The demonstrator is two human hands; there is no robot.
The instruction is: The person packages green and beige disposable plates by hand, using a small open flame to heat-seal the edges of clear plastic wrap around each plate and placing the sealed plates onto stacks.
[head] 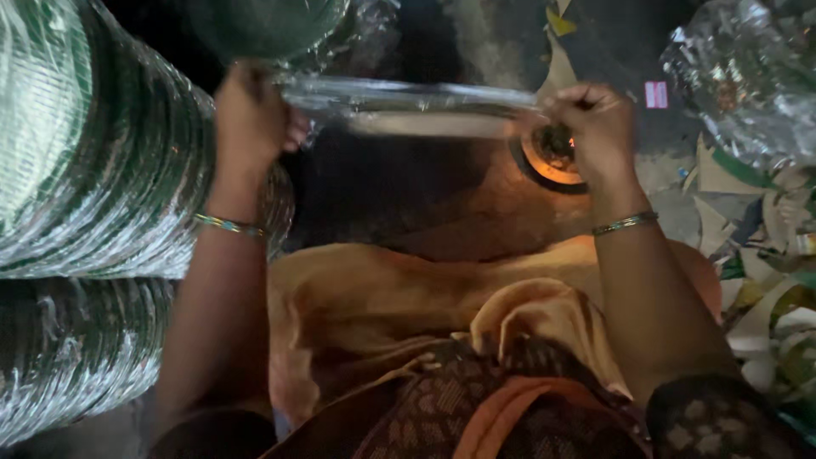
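We held a clear plastic strip (408,104) taut.
Left hand (248,115) and right hand (595,127) fingers closed on its shiny, crinkled ends, above the glowing burner (548,161).

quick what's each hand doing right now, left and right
Left hand: closed on the left end of a clear plastic sleeve stretched between the hands.
Right hand: closed, pinching the sleeve's right end, above a small flame.

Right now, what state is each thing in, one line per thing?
Left hand: closed around one end of the clear plastic strip.
Right hand: pinching the other end.
Clear plastic strip: stretched level between both hands.
Small burner: lit, glowing orange.
Wrapped green stacks: sealed in shiny film, lying sideways.
Paper scraps: scattered loose.
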